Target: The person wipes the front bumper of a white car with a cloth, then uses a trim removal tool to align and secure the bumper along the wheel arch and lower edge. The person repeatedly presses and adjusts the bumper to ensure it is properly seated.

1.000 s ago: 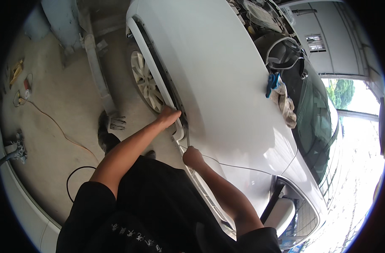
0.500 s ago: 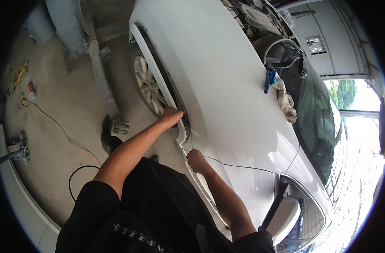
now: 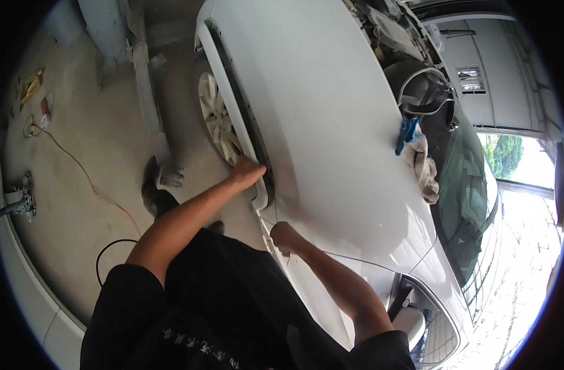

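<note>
My left hand (image 3: 250, 174) is closed around the rear end of a pale wheel-arch trim (image 3: 231, 102), which stands slightly off the white fender (image 3: 313, 117) with a dark gap between them. The wheel (image 3: 219, 117) shows behind that strip. Just behind the arch, my right hand (image 3: 286, 239) is closed low on the car's side, near the seam between fender and door. Its fingers are turned away from view, so what they grip cannot be made out.
A blue-and-white work glove (image 3: 424, 169) lies near the windscreen (image 3: 464, 203). The engine bay (image 3: 390, 37) is uncovered. On the floor are a grey glove (image 3: 171, 177), a thin hose (image 3: 87, 176) and a metal lift arm (image 3: 147, 98). Another car (image 3: 41, 296) stands at left.
The whole view has shifted a little. My left hand keeps its place on the trim. My right hand sits slightly lower in the picture, still closed beside the seam.
</note>
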Action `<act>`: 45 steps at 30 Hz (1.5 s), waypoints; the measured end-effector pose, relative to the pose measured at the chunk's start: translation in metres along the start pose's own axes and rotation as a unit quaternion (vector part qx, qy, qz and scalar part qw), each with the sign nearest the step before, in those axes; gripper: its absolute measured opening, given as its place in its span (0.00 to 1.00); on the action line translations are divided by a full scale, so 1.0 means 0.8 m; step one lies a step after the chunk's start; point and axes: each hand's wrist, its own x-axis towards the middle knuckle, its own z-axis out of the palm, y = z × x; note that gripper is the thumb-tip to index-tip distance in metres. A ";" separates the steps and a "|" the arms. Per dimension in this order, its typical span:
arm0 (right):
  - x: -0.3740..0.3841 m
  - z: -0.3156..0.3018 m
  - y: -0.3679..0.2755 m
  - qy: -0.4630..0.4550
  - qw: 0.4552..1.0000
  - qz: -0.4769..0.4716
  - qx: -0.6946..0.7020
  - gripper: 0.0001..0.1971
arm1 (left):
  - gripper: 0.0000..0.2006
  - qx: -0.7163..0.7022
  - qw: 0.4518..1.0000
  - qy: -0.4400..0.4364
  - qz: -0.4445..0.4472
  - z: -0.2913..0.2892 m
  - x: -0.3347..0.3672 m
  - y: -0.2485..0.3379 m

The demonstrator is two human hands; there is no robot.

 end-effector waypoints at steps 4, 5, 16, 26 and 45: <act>-0.007 -0.019 -0.012 0.006 0.998 0.059 0.017 0.07 | 0.15 -0.037 0.999 0.003 0.017 0.002 -0.001 0.007; -0.008 -0.019 -0.018 0.030 0.995 0.094 0.024 0.06 | 0.15 -0.034 0.999 -0.006 0.005 0.000 -0.002 0.009; 0.014 -0.014 -0.048 0.121 0.844 0.359 0.379 0.13 | 0.13 0.025 0.995 -0.032 -0.092 -0.002 -0.002 0.017; 0.032 0.000 -0.067 0.232 0.808 0.399 0.368 0.11 | 0.11 -0.016 0.982 -0.090 -0.165 -0.006 0.002 0.014; -0.026 -0.071 -0.035 0.011 0.925 0.247 0.289 0.05 | 0.13 -0.038 0.994 -0.019 -0.099 -0.001 0.001 0.007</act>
